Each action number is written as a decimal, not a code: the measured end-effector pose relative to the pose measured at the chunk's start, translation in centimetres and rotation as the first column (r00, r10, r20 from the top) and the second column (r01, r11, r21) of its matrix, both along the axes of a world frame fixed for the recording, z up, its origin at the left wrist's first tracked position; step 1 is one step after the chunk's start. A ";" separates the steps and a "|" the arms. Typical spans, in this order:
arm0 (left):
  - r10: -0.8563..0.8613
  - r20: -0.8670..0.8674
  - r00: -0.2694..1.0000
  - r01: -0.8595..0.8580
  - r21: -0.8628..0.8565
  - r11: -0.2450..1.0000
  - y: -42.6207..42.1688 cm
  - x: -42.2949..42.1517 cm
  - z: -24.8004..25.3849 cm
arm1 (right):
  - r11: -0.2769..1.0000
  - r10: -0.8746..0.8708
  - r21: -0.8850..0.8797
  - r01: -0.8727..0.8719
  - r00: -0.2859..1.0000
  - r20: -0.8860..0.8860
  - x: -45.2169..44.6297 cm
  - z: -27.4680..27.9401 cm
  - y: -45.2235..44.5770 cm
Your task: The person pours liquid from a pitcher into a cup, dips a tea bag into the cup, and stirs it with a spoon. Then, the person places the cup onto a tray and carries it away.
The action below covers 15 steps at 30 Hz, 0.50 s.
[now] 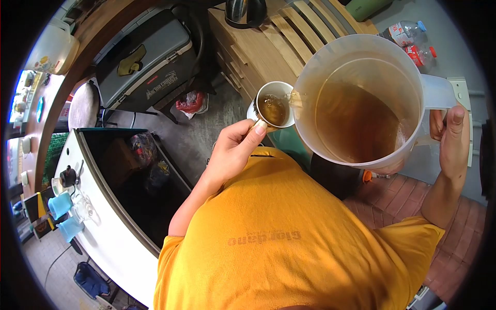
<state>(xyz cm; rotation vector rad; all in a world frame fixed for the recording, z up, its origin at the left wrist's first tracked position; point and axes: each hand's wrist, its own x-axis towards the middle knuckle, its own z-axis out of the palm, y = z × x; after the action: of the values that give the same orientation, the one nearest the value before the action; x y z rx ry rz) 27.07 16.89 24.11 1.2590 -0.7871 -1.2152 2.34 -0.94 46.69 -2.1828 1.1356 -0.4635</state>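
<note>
A large translucent plastic pitcher [356,51] is tilted toward the left, with brown liquid inside. My right hand [452,132] is closed around its handle at the right. Its spout meets the rim of a white mug [253,111], and liquid runs from one into the other. Brown liquid swirls inside the mug. My left hand [242,144] grips the mug from below left, thumb on its near side; some of those fingers are hidden.
Behind the mug stands a wooden slatted cabinet [248,49] with a black kettle [245,13]. Plastic bottles [405,33] lie at the upper right. To the left are a grey hard case [150,62], a red plastic bag [192,103] on the floor, and a white-topped counter [98,201].
</note>
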 end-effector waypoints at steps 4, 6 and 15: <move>0.000 -0.008 1.000 0.000 -0.013 1.000 0.1 -0.1 -0.2 | 1.000 -0.009 0.005 0.009 1.000 0.002 0.0 0.0 0.1; -0.001 -0.009 1.000 0.001 -0.014 1.000 0.1 -0.1 -0.1 | 1.000 0.007 0.005 -0.007 1.000 -0.016 0.0 0.1 0.1; 0.005 -0.018 1.000 -0.006 -0.040 0.999 0.4 0.0 -0.2 | 1.000 0.015 -0.002 -0.015 0.999 -0.030 0.2 0.2 0.5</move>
<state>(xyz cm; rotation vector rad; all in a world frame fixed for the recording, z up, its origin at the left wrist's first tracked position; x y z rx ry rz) 27.02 17.32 23.87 1.2149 -0.7909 -1.1994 2.51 -0.40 46.89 -2.2056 1.1344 -0.4275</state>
